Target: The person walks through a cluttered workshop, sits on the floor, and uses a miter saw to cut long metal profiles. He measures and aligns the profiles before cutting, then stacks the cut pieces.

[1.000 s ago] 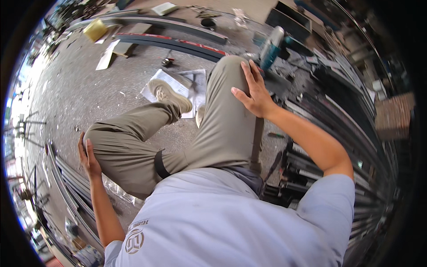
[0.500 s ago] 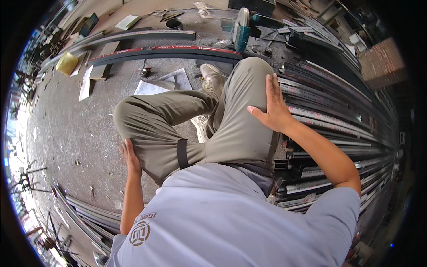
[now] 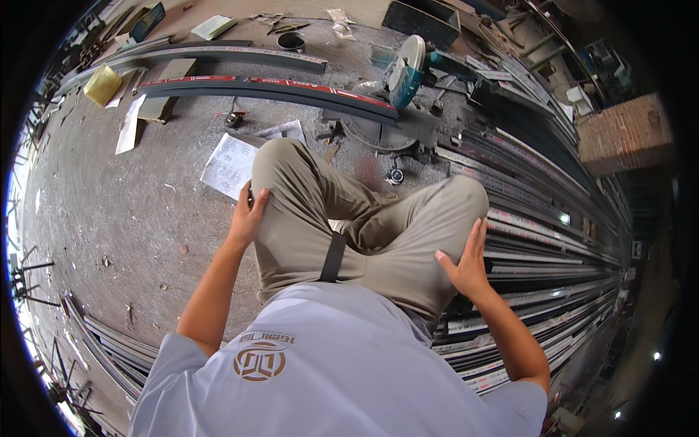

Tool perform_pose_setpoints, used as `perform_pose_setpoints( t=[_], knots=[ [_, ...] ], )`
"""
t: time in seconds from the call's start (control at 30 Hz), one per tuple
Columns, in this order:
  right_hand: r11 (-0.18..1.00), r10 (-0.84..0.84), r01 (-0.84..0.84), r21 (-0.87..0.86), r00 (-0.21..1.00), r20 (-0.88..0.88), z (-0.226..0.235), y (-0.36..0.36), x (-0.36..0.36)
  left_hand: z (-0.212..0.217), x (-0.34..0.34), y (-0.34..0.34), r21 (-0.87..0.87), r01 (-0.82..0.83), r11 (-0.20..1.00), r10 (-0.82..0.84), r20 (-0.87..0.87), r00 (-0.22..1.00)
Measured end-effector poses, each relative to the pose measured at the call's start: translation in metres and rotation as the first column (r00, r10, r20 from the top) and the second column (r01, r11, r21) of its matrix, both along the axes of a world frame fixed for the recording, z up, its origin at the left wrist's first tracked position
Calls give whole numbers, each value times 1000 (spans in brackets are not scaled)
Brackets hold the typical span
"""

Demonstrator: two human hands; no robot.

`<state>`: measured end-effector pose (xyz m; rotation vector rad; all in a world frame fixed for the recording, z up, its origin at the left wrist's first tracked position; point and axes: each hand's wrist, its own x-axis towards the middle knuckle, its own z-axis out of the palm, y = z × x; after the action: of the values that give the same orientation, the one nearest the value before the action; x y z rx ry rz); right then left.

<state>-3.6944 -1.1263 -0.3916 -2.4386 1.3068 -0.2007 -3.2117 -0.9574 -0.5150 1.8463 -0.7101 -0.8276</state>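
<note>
My left hand (image 3: 250, 217) rests against the outer side of my left knee, fingers spread and nothing visible in them. On the outer side of my right thigh lies my right hand (image 3: 467, 268), its fingers stretched out and thumb apart. Both hands touch the grey-khaki trousers (image 3: 298, 218), which have a dark strap (image 3: 333, 257) at the waist. Just beyond my left knee lie printed sheets of paper (image 3: 227, 164) on the floor. Past my right knee sits a small round tape measure (image 3: 395, 175); another tape measure (image 3: 233, 119) lies beyond the papers.
Ahead stands a cut-off saw (image 3: 408, 76) with a teal guard and round base. Long dark profiles (image 3: 269, 91) with red film lie left of it. Stacked metal profiles (image 3: 539, 233) fill the right side. A yellow block (image 3: 102, 86) and black bucket (image 3: 292, 42) are farther off.
My legs have shifted, with the left knee farther forward and the right knee pulled back. Both hands moved with them. My shoes are now mostly hidden; the saw base and nearer tape measure have come into view.
</note>
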Motion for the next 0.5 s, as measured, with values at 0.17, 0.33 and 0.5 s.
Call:
perform_pose_setpoints(
  t=[0.17,0.33,0.5],
  knots=[
    [961,-195,204,184,979,-63,-12,-3,-17,-14,-7,-24,-104,-22,994,18,-45,999],
    [781,-537,541,313,837,-106,-57,-29,-12,-14,-7,-33,-58,-58,997,59,22,998],
    [735,-668,633,245,737,100,-101,-42,1,39,-27,-47,-72,33,997,13,559,829]
  ],
)
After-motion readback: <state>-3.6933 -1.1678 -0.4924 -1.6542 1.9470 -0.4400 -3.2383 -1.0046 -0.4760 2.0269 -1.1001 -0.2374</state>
